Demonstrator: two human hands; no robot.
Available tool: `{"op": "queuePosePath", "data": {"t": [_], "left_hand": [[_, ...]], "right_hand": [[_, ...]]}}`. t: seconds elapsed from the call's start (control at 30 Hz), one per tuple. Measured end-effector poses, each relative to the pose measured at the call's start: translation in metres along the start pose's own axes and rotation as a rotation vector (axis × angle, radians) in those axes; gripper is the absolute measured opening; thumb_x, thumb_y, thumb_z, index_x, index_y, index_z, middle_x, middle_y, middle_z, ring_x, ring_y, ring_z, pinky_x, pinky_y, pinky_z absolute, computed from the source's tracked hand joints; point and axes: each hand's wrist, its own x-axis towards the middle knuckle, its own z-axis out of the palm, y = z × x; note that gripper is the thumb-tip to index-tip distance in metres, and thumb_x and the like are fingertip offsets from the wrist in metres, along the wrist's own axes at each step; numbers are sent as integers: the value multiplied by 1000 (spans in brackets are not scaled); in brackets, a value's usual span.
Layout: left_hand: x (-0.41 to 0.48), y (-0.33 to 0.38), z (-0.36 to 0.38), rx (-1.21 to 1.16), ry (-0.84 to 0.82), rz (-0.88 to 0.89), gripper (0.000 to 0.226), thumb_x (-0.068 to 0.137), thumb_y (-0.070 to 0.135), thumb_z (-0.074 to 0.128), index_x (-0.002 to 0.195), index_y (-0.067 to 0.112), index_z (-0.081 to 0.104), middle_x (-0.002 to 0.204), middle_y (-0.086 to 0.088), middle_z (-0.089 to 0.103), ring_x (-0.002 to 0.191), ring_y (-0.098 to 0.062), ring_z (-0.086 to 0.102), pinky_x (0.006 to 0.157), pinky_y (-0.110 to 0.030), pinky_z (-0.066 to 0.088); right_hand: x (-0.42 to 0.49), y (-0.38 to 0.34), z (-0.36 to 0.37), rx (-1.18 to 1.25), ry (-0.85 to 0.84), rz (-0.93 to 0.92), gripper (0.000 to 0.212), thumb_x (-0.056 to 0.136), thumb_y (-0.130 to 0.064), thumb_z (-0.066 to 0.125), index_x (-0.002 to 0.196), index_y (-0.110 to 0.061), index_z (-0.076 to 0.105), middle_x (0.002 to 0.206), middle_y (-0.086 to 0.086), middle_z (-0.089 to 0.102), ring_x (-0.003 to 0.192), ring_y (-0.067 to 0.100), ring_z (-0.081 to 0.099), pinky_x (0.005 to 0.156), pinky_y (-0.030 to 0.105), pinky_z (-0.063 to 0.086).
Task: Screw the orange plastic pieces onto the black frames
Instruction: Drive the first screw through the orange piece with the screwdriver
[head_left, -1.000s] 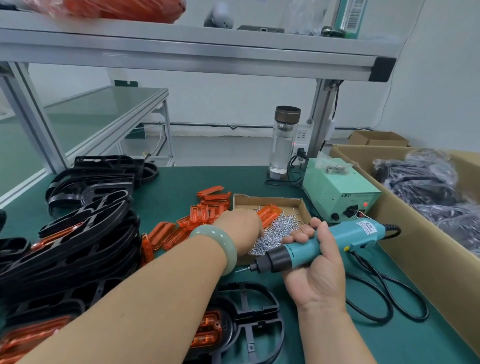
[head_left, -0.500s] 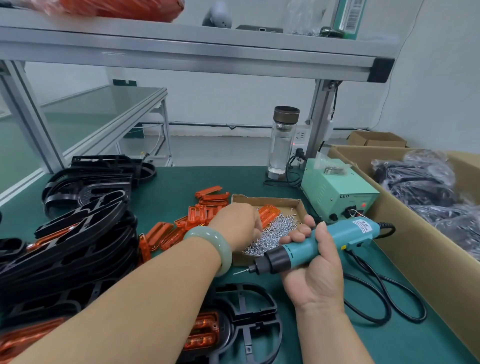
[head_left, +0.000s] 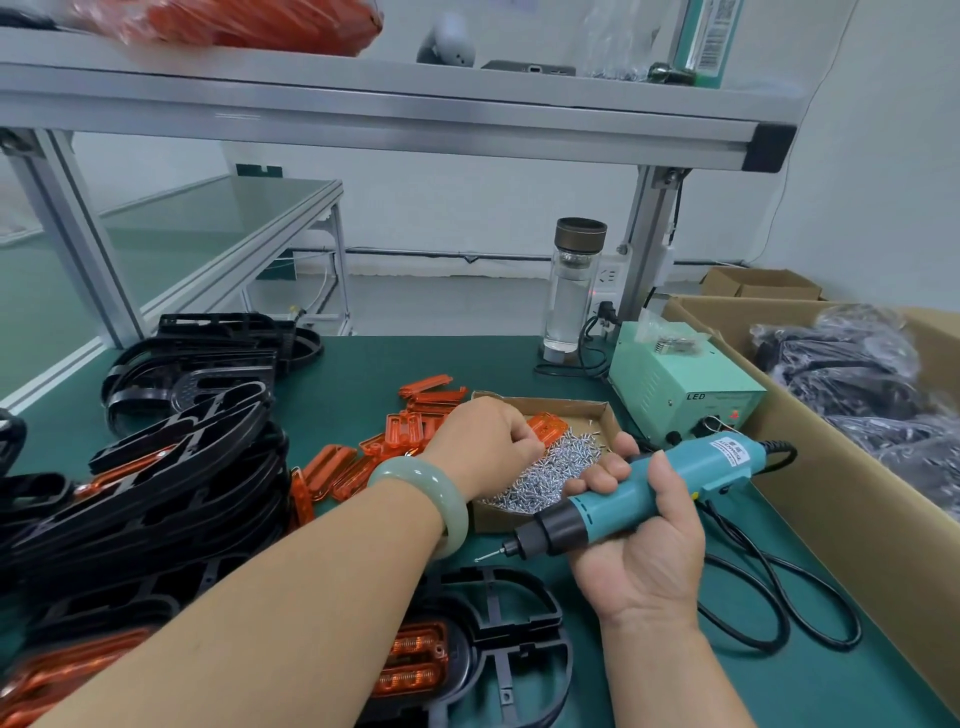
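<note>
Head view: one black frame (head_left: 511, 647) lies flat on the green bench mat (head_left: 353, 374), nearer the person than the cardboard screw tray (head_left: 571, 408), with an orange plastic piece (head_left: 413, 660) seated in its left end. The left forearm crosses over that end of the frame.

The left hand (head_left: 483, 441) reaches into the tray from its left side. Its fingers are curled down into the heap of silver screws (head_left: 550, 473); whether they pinch a screw is hidden. A pale green bangle (head_left: 431, 488) sits on that wrist.

The right hand (head_left: 644, 540) is wrapped around a teal electric screwdriver (head_left: 649, 488), held just in front of the tray's right corner. Its bit (head_left: 485, 557) points left, above the frame and not touching it. A black cable (head_left: 769, 587) loops on the mat to the right of the tray.

One orange piece (head_left: 545, 426) lies inside the tray among the screws. Loose orange pieces (head_left: 410, 431) are scattered on the mat just left of the tray. Further left of the tray, a stack of black frames (head_left: 156, 493) leans in a pile.

Behind the tray's right corner stands a mint-green power box (head_left: 675, 384). A glass bottle (head_left: 571, 291) with a dark cap stands upright behind the tray. Well right of the tray, a large carton (head_left: 831, 467) holds black bagged items (head_left: 857, 374).
</note>
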Motion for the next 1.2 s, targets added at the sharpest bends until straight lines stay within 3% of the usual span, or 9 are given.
{"op": "queuePosePath", "data": {"t": [0.17, 0.3, 0.47, 0.57, 0.73, 0.9, 1.2], "left_hand": [[-3, -1, 0, -260, 69, -115, 20, 86, 21, 65, 69, 31, 62, 71, 7, 68, 73, -9, 68, 71, -26, 55], [-10, 2, -4, -682, 154, -265, 12, 86, 13, 64, 77, 21, 67, 73, -1, 68, 61, -8, 64, 50, -17, 50], [-42, 7, -22, -1059, 298, -315, 8, 84, 7, 67, 78, 12, 66, 61, -3, 66, 52, -9, 58, 45, -17, 47], [-77, 5, -27, -1087, 374, -274, 9, 87, 14, 65, 78, 14, 68, 62, 2, 68, 54, -8, 60, 47, -17, 48], [-130, -9, -22, -1067, 467, -259, 22, 87, 11, 62, 79, 28, 73, 70, 1, 70, 62, -8, 63, 55, -20, 50], [-149, -10, -7, -1353, 384, -392, 11, 88, 5, 58, 91, 8, 69, 71, -8, 70, 59, -12, 65, 48, -18, 51], [-153, -7, 3, -1711, 103, -467, 18, 88, 7, 53, 102, -1, 62, 79, -17, 71, 63, -21, 70, 47, -21, 54]], "right_hand": [[-1, -1, 2, 18, -57, 25, 30, 79, -31, 54, 101, -11, 55, 71, 0, 50, 58, 13, 50, 70, 30, 41], [-1, 1, 5, 21, -82, 29, 25, 83, -29, 55, 105, -16, 56, 75, 1, 54, 63, 13, 54, 70, 29, 48], [-4, 2, 7, 13, -85, -47, 14, 83, -27, 57, 97, -23, 56, 72, -6, 56, 62, 8, 57, 74, 27, 49], [-7, 2, 5, 14, -88, -48, 9, 85, -23, 57, 92, -21, 53, 69, -7, 52, 57, 6, 53, 64, 24, 52], [-14, -1, 5, 21, -105, -70, 10, 86, -30, 56, 89, -20, 54, 68, -9, 49, 56, 5, 50, 64, 24, 51], [-19, 1, 10, 66, -86, -86, 10, 86, -29, 56, 86, -20, 53, 67, -9, 48, 56, 4, 51, 64, 22, 52], [-22, 1, 13, 115, -106, -67, 12, 86, -34, 55, 88, -22, 52, 68, -11, 48, 57, 2, 53, 65, 21, 53]]}}
